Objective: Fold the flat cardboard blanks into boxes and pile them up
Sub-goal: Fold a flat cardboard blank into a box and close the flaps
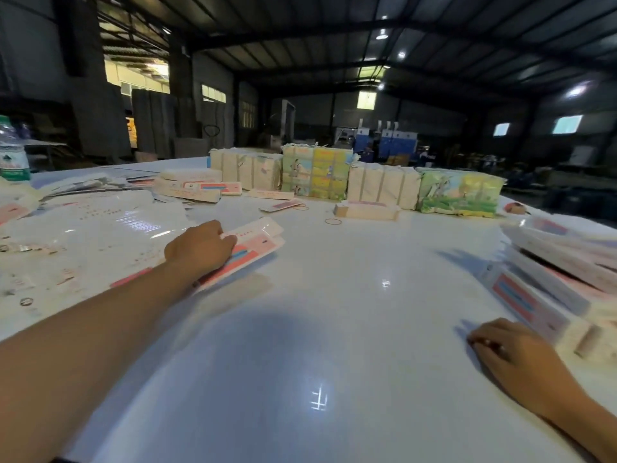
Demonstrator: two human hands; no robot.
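**Left hand on a flat blank, right hand resting on the table**

On the glossy white table, the left hand reaches out and lies on a flat cardboard blank, white with pink and blue printing. Its fingers are curled over the near end of the blank; whether they pinch it or only press on it cannot be told. The blank juts out to the right from a wide spread of more flat blanks covering the table's left side.

The right hand sits low at the right, palm down on the table with fingers loosely bent, holding nothing. Just beyond it lies a blurred pile of boxes in the same pink and blue print.

Across the far edge stand tied bundles of blanks, some plain, some with colourful pictures. A rubber band lies in front of them, and a water bottle stands at the far left.
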